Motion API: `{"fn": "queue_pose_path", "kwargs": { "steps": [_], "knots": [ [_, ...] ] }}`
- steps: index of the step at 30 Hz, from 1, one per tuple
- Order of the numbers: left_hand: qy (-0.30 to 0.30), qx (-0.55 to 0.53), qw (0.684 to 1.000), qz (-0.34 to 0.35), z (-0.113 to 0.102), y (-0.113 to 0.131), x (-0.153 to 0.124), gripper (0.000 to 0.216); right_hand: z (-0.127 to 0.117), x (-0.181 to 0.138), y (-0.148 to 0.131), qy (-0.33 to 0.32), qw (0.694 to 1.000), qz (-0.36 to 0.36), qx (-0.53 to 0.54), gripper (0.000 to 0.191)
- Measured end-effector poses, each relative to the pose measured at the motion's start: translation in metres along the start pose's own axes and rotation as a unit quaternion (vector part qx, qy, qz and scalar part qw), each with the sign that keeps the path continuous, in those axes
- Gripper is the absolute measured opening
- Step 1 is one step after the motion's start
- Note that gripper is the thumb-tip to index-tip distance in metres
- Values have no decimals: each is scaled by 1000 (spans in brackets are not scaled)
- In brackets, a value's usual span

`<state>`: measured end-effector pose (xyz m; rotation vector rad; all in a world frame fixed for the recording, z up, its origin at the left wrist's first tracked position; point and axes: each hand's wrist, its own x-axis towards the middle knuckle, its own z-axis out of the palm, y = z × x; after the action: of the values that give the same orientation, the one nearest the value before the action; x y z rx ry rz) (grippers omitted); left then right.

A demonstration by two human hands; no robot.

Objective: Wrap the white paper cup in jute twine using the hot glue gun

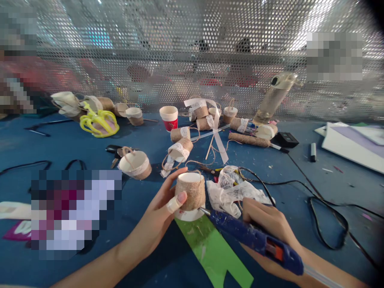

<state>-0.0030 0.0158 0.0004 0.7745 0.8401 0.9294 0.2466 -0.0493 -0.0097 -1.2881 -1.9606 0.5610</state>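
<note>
My left hand (166,204) is closed around a small paper cup (190,190) wrapped in brown twine, its thumb pressed to the near side. A bandage-like wrap circles that thumb. The cup's white rim band at the lower end is bare of twine. In my right hand (267,220) is a blue hot glue gun (249,236), its metal nozzle at the white band of the cup, touching or very close. Beneath the cup lies a green strip (213,252) with a notched end. White lace ribbon (234,192) lies crumpled beside the glue gun.
A twine-handled cup (136,165) stands to the left. Several twine-wrapped cups, a red paper cup (169,119), a yellow crown-like piece (99,123) and a twine roll (249,140) lie farther back. A black cable (312,216) loops at right; a perforated metal screen (168,60) rises behind.
</note>
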Motion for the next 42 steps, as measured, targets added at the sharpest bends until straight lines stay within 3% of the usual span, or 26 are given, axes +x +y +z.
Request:
{"fn": "queue_pose_path", "kwargs": {
  "steps": [12,25,42],
  "knots": [
    [-26,-50,998,-24,-4,3,0,32,-2,2,-2,26,999,14,18,30],
    [-33,-63,997,-5,-2,-2,4,28,-7,-1,0,-7,999,-31,-24,26],
    [-46,-91,994,-34,-7,0,5,29,-6,1,0,26,1000,2,2,30]
  ]
}}
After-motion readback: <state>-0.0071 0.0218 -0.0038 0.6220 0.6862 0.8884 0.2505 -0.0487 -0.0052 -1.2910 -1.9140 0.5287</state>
